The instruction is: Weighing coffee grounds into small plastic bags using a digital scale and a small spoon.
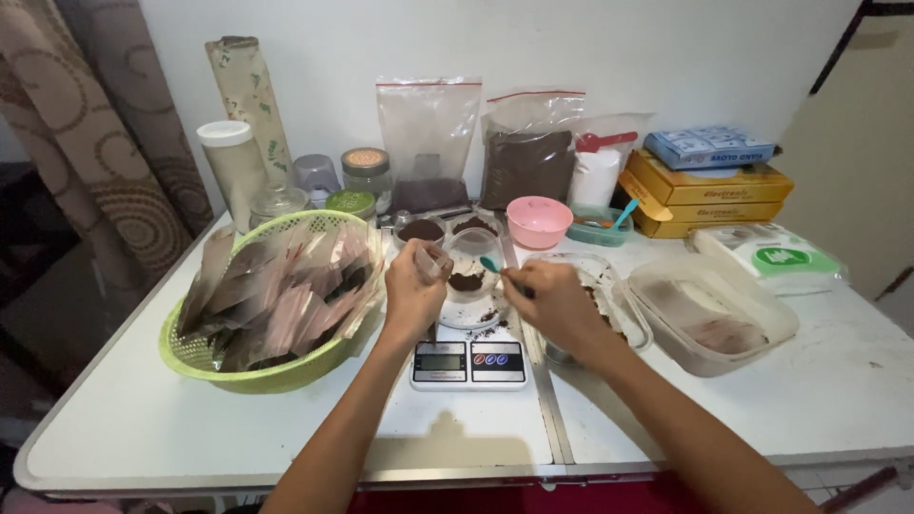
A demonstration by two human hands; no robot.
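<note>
Scale (468, 362) nearest, powder crumbs on its plate. Left hand (411, 286) pinches clear sachet (433, 259); right hand (555, 301) grips teal spoon (490, 265) over it. Risk: tilted sachet, powder misses mouth. Basket (205, 357) left; bags (526, 157) behind.

Your left hand (411, 286) pinches a small clear plastic pouch (433, 262) at its top edge, so that it hangs tilted just past your fingertips, over the near rim of the clear cup (468, 271). That cup sits on the digital scale (468, 362), just ahead of both grips, with a little heap of dark brown powder in its bottom. Your right hand (555, 303) grips a small teal spoon (491, 266) by its handle; the bowl end points left from your fingers, over the cup and near the pouch.
</note>
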